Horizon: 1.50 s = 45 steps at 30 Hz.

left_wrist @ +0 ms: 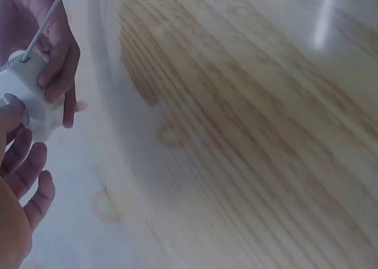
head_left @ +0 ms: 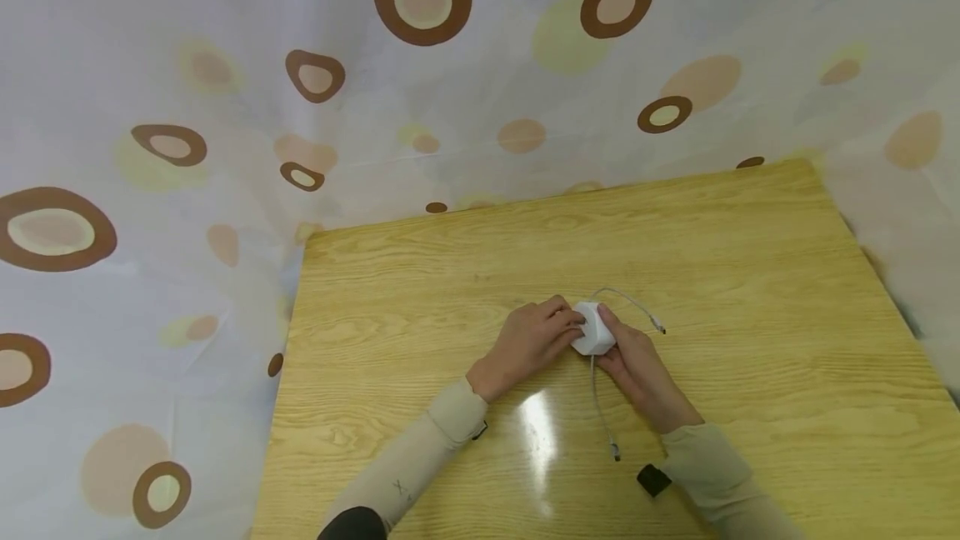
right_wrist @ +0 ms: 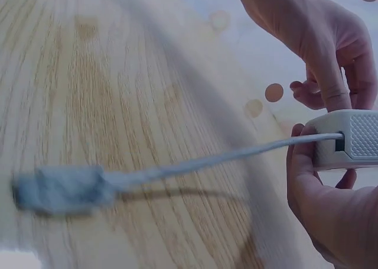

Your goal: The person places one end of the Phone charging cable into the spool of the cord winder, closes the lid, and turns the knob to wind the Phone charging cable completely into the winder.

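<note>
A white six-sided cable winder [head_left: 596, 338] is held between both hands above the wooden table. My right hand [head_left: 639, 369] grips its body from the right and below, with the fingers wrapped along its side in the left wrist view. From the left, my left hand [head_left: 534, 336] pinches at a round knob [left_wrist: 18, 106] on the winder's flat face with thumb and bent fingers. A thin white cable leaves the winder on opposite sides; one end curves away to the far right, the other hangs toward me, its plug [right_wrist: 68, 189] large and blurred in the right wrist view.
The wood-grain table [head_left: 420, 290] extends around both hands. Behind it and at the sides hangs a pale sheet [head_left: 480, 90] with brown and peach ovals. A small black block [head_left: 653, 480] sits by the right sleeve cuff.
</note>
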Tool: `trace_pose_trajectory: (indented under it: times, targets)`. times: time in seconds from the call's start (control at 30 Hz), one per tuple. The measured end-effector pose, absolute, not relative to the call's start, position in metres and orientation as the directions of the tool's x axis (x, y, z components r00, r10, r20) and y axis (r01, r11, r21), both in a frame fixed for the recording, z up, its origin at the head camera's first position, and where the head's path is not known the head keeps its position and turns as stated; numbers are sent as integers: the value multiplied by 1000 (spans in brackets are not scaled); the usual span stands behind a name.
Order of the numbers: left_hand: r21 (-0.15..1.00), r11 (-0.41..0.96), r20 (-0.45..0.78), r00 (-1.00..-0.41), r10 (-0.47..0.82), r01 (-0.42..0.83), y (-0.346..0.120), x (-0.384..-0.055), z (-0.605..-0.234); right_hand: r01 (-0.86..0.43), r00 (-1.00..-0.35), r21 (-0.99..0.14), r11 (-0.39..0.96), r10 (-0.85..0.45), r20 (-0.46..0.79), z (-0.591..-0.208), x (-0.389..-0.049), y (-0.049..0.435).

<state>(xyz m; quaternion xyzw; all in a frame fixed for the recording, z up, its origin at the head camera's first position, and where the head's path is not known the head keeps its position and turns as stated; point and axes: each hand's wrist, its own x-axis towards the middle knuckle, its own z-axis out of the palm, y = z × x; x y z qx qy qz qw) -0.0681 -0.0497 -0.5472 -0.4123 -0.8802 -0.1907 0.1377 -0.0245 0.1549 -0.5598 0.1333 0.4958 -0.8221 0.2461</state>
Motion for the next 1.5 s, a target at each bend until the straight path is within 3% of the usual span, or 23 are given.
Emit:
trace_pose_trajectory:
  times: [0.2, 0.33, 0.4, 0.47, 0.57, 0.63, 0.7, 0.8, 0.9, 1.03, 1.2, 1.5]
  targets:
    - [356, 625, 361, -719, 594, 695, -43, -62, -548, 543, -839, -737, -402, -279, -467, -557, -25, 154]
    - [527, 676, 218, -850, 479, 516, -34, -56, -543, 550, -835, -731, -404, -268, -480, -556, -26, 153]
    - [691, 646, 61, -918, 393, 323, -29, -55, -539, 549, -836, -735, -397, -256, -486, -557, -26, 152]
    - [853, 520, -149, -939, 310, 36, -25, -56, -536, 552, -834, -737, -390, -241, -496, -558, -26, 151]
    - [902, 196, -425, -870, 250, -384, -23, -61, -534, 554, -832, -741, -379, -224, -508, -559, -25, 150]
    - [861, 78, -504, -824, 259, -502, -24, -64, -534, 559, -828, -738, -378, -217, -516, -559, -25, 150]
    - [884, 114, -466, -835, 294, -453, -28, -64, -535, 560, -828, -739, -375, -220, -516, -559, -26, 150]
    - [930, 351, -241, -899, 366, -106, -35, -62, -538, 565, -825, -732, -381, -222, -520, -560, -26, 151]
    - [771, 561, 21, -893, 449, 300, -42, -61, -539, 567, -822, -716, -407, -226, -523, -561, -27, 151]
    - [523, 609, 216, -784, 583, 596, -49, -64, -539, 565, -823, -696, -443, -235, -518, -561, -28, 152]
    - [405, 579, 291, -700, 652, 708, -51, -69, -539, 566, -821, -683, -461, -246, -514, -561, -29, 153]
    - [372, 598, 325, -703, 632, 710, -48, -73, -538, 558, -828, -683, -471, -268, -492, -560, -31, 153]
